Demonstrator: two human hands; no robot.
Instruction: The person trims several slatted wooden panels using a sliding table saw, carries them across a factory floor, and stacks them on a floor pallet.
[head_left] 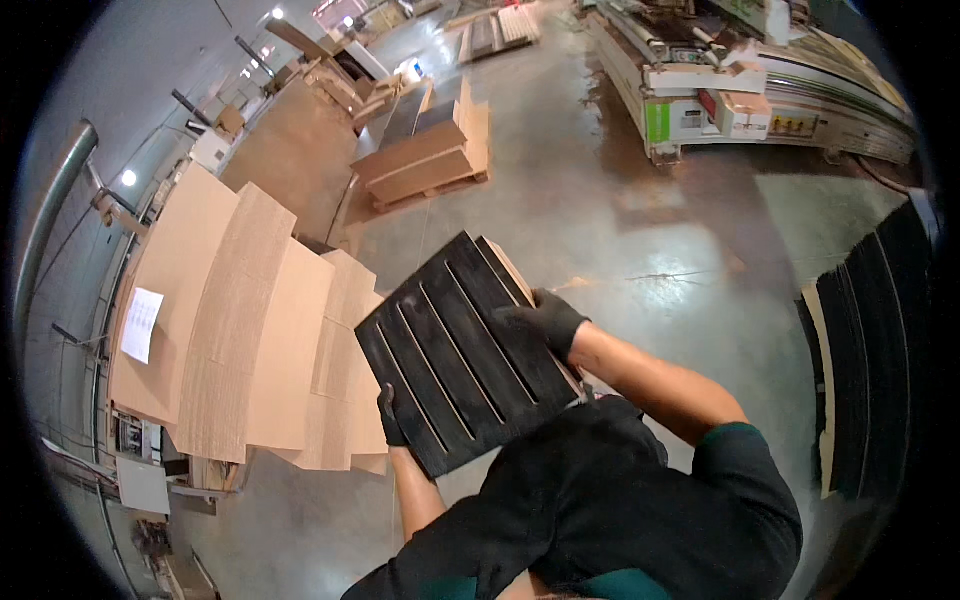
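Note:
Between my hands is a stack of black panels [455,355], the top one cut with several long parallel grooves. It is held tilted in front of my body, and pale raw edges show along its right side. My left hand [391,415], in a dark glove, grips the lower left edge with the thumb on top and the fingers hidden beneath. On the opposite edge my right hand [545,322], gloved in black, is closed round the stack with its fingers lying over the top face.
Tall stacks of brown board [270,330] stand close on my left, a paper sheet [142,325] on one. Ahead is a pallet of boards [425,165]. A large machine [745,115] stands at the far right. Black stacked panels [870,370] rise on the near right.

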